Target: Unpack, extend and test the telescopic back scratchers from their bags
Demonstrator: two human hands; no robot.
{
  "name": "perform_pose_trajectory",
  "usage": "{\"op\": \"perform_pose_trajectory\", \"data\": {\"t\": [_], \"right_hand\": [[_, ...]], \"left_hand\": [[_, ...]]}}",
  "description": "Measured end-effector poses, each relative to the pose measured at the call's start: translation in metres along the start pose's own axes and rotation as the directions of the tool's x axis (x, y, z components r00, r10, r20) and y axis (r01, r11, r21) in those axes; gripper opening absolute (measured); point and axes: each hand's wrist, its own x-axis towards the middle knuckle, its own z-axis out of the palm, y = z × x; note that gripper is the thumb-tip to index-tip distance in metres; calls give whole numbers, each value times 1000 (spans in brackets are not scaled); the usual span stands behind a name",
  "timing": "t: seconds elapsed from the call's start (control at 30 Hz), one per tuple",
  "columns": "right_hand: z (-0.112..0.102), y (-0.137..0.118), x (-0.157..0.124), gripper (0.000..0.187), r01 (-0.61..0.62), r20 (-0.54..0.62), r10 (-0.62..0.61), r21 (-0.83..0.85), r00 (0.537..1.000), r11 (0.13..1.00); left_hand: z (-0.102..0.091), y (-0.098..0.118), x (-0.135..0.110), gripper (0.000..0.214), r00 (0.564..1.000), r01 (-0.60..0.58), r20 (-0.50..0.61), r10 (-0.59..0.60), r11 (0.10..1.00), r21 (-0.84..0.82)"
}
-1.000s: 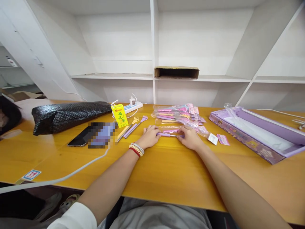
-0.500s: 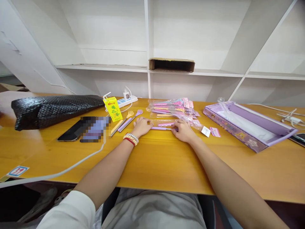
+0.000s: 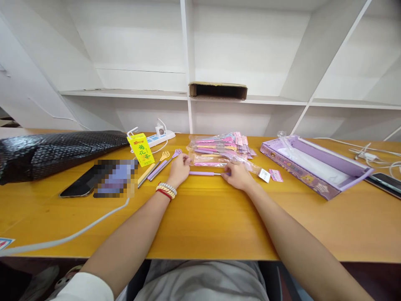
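A purple telescopic back scratcher [image 3: 203,173] lies level between my two hands, with a short length of its metal rod showing at the right. My left hand [image 3: 179,170] is closed round the end of the purple handle. The fingers of my right hand [image 3: 237,174] pinch the other end and hide its head. Just left of my left hand, a yellow back scratcher [image 3: 152,168] and another purple back scratcher [image 3: 163,165] lie side by side. Behind my hands is a pile of back scratchers in clear plastic sleeves [image 3: 216,147].
A purple display box [image 3: 316,179] stands at right, with a pink tag [image 3: 276,175] and a white tag [image 3: 264,175] before it. Left are a yellow drink carton [image 3: 142,151], phones [image 3: 82,179], a black wrapped parcel [image 3: 62,151], a white cable [image 3: 94,223] and a power strip [image 3: 159,138].
The view has shifted slightly. My hands have drawn a little further apart from the bagged pile, both still at the ends of the purple back scratcher.
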Motion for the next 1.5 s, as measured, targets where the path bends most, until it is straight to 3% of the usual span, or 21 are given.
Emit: {"op": "perform_pose_trajectory", "data": {"t": [0.1,0.17,0.4,0.5,0.6,0.63,0.7,0.8,0.93,1.07,1.17,1.27,1.37,1.43,1.5], "right_hand": [[1,0,0,15,15,36,-15,4,999,1000],[1,0,-1,15,16,42,-16,-1,999,1000],[0,-1,-2,11,43,88,-41,-21,995,999],[0,1,-2,11,56,87,-55,-15,995,998],[-1,1,-3,12,64,87,-63,-3,994,998],[-1,1,-3,13,70,86,-70,-2,994,998],[-2,-2,-4,12,99,77,-98,-8,992,995],[-2,-8,-4,9,148,15,-148,-41,989,988],[-2,-13,-3,11,138,-61,-139,-23,988,990],[1,-11,-2,16,12,-108,13,227,994,974],[3,-10,1,26,-101,-117,205,578,972,810],[7,-16,3,32,-128,-36,314,864,949,487],[11,-27,2,33,-95,16,314,967,949,237],[13,-33,1,34,-110,57,288,979,956,171],[13,-35,0,35,-147,98,274,976,957,163]], "left_hand": [[6,-9,4,10,994,112,36,-107,974,-199],[8,-13,5,12,994,112,37,-107,974,-196],[-3,-9,5,15,998,50,22,-53,991,126],[-8,-5,4,31,998,53,-51,-43,974,218],[-10,3,-1,45,975,-89,-160,151,936,341],[-10,7,-5,45,962,-180,-129,242,913,366],[-9,17,-14,38,919,-390,72,388,863,322],[-4,32,-28,32,791,-573,400,462,789,221],[0,44,-35,28,788,-579,453,417,754,311],[-5,44,-32,21,821,-559,397,410,718,414],[-9,44,-32,23,848,-517,370,379,746,420],[-8,50,-39,27,839,-526,379,389,757,387],[-1,59,-48,33,827,-536,413,381,757,374],[3,63,-53,33,838,-506,438,326,764,400],[5,66,-55,32,852,-472,450,268,766,437]]}}
